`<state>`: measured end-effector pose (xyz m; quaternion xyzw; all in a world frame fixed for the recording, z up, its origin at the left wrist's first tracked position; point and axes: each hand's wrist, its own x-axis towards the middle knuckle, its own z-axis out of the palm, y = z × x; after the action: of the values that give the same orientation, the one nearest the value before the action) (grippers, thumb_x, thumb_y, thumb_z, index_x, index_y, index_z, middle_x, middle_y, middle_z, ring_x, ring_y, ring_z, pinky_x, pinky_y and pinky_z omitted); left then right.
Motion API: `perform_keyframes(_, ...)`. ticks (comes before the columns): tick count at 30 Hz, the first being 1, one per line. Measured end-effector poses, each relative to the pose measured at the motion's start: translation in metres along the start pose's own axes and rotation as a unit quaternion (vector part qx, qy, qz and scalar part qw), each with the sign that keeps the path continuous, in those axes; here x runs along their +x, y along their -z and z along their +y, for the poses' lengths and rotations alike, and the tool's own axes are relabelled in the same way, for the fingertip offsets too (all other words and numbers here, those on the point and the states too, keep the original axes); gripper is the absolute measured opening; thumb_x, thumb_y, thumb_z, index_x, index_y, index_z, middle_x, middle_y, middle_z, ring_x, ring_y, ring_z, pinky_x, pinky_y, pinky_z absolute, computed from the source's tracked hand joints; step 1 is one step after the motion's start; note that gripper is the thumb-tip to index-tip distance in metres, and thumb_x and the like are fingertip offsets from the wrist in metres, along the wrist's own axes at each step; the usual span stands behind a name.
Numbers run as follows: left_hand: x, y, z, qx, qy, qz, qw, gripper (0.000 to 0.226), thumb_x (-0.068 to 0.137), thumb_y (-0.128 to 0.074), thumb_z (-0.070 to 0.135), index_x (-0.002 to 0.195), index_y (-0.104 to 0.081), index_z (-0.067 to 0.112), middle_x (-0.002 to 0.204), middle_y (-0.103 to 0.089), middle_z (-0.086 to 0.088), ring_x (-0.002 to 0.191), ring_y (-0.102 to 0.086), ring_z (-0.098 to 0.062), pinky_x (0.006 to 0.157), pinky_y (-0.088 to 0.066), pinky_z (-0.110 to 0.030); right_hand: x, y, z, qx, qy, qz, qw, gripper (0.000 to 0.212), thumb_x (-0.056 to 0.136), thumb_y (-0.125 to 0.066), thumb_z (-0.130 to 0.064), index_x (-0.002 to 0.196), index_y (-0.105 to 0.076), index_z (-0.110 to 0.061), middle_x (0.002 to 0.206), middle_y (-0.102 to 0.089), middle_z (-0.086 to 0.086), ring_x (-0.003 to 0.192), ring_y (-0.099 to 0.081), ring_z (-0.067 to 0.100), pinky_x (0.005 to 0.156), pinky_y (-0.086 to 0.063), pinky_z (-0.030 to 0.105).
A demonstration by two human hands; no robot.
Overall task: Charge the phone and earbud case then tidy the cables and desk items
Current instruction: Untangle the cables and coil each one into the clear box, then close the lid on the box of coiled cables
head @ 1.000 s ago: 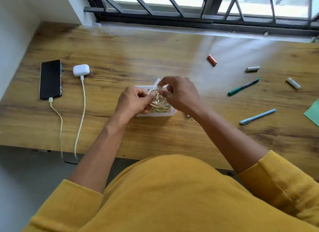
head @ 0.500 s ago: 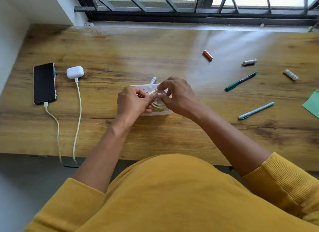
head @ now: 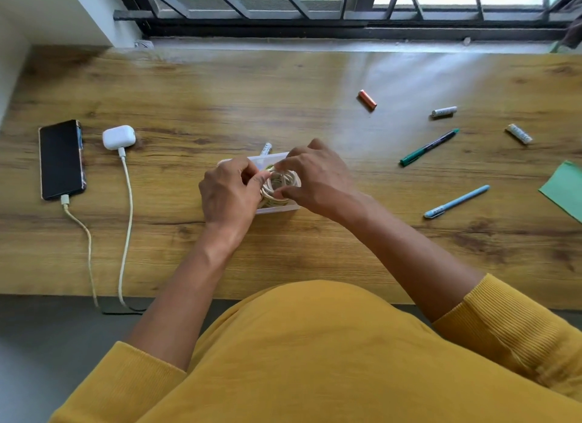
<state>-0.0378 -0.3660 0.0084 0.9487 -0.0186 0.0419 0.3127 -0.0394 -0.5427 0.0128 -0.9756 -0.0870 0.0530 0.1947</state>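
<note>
A black phone [head: 61,158] lies at the desk's left with a cream cable [head: 85,233] plugged into its near end. Beside it sits a white earbud case [head: 118,136], its white cable [head: 127,221] running off the front edge. At the desk's middle stands a small clear plastic tray [head: 271,209]. Over it, my left hand [head: 230,196] and my right hand [head: 315,180] both pinch a coiled cream cable [head: 282,186] from either side. The coil sits partly inside the tray, half hidden by my fingers.
A white battery [head: 266,148] lies just behind the tray. To the right are an orange battery [head: 367,99], two pale batteries [head: 444,111] [head: 519,134], a green pen [head: 429,147], a light blue pen [head: 456,201] and green paper [head: 565,188]. A window frame [head: 346,29] borders the far edge.
Both hands stay on the coil and have lowered it a little into the tray. The camera view has shifted slightly.
</note>
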Motion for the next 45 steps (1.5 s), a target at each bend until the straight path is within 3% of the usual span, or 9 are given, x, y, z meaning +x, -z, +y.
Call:
perform_keyframes(2,0.004,0.001,-0.002,0.011,0.000,-0.012,1.000,0.023,0.091,-0.082,0.037,0.083,-0.076,0.016,0.084,-0.074,0.000,0.083,-0.068,-0.026,0.077,-0.053,-0.041,-0.001,0.001,-0.002,-0.012,0.007,-0.004,1.000,0.056,0.087,-0.075,-0.061,0.135,-0.070,-0.033,0.127,-0.068,-0.012,0.112,-0.046,0.018,0.082,-0.031,0.030)
perform_keyframes(5,0.011,0.000,-0.004,0.015,0.012,-0.040,0.999,0.023,0.089,-0.084,0.037,0.082,-0.074,0.017,0.080,-0.072,0.003,0.080,-0.067,-0.023,0.075,-0.048,-0.034,-0.003,0.000,-0.005,-0.024,0.004,-0.005,1.000,0.058,0.089,-0.071,-0.061,0.140,-0.066,-0.035,0.129,-0.065,-0.011,0.114,-0.046,0.019,0.087,-0.040,0.033)
perform_keyframes(11,0.012,-0.003,-0.004,0.004,0.024,-0.053,0.998,0.018,0.089,-0.083,0.035,0.082,-0.071,0.023,0.072,-0.068,0.008,0.074,-0.066,-0.021,0.074,-0.041,-0.030,-0.008,-0.004,-0.002,-0.012,0.000,-0.005,1.000,0.052,0.093,-0.068,-0.061,0.138,-0.067,-0.035,0.127,-0.061,-0.010,0.116,-0.045,0.021,0.096,-0.045,0.039)
perform_keyframes(18,0.009,0.005,0.003,-0.028,0.045,-0.033,0.998,0.019,0.088,-0.081,0.043,0.087,-0.079,0.025,0.071,-0.071,0.011,0.068,-0.066,-0.003,0.073,-0.052,-0.030,-0.011,0.000,0.004,0.034,0.007,0.006,0.999,0.059,0.095,-0.068,-0.056,0.147,-0.058,-0.029,0.133,-0.064,-0.006,0.118,-0.047,0.021,0.095,-0.044,0.036)
perform_keyframes(22,0.008,0.010,0.021,-0.037,0.028,-0.015,0.999,0.015,0.090,-0.077,0.042,0.095,-0.081,0.029,0.082,-0.075,0.012,0.074,-0.070,-0.009,0.080,-0.059,-0.036,-0.016,0.011,0.012,0.060,-0.009,0.042,0.997,0.056,0.097,-0.067,-0.051,0.147,-0.058,-0.026,0.132,-0.066,-0.004,0.120,-0.049,0.019,0.096,-0.044,0.032)
perform_keyframes(30,0.006,-0.012,0.094,-0.102,-0.042,-0.003,0.994,0.011,0.094,-0.070,0.032,0.097,-0.080,0.029,0.083,-0.075,0.017,0.075,-0.069,0.001,0.080,-0.059,-0.032,-0.047,0.046,0.056,0.089,-0.073,0.113,0.987,0.041,0.099,-0.067,-0.045,0.135,-0.067,-0.025,0.123,-0.069,-0.005,0.116,-0.054,0.020,0.096,-0.045,0.032)
perform_keyframes(42,-0.019,-0.104,0.223,-0.151,-0.129,-0.137,0.970,0.014,0.096,-0.070,0.027,0.105,-0.081,0.030,0.089,-0.074,0.022,0.084,-0.068,0.015,0.085,-0.063,-0.031,-0.138,0.093,0.176,0.094,-0.219,0.218,0.947,0.029,0.099,-0.064,-0.029,0.126,-0.070,-0.020,0.113,-0.072,0.000,0.107,-0.062,0.026,0.093,-0.049,0.040)
perform_keyframes(45,-0.025,-0.130,0.257,-0.156,-0.152,-0.176,0.960,0.015,0.097,-0.071,0.027,0.108,-0.081,0.029,0.097,-0.077,0.020,0.087,-0.069,0.012,0.088,-0.063,-0.030,-0.162,0.106,0.211,0.081,-0.269,0.237,0.930,0.030,0.097,-0.066,-0.027,0.126,-0.071,-0.019,0.113,-0.073,0.002,0.109,-0.062,0.027,0.095,-0.049,0.040)
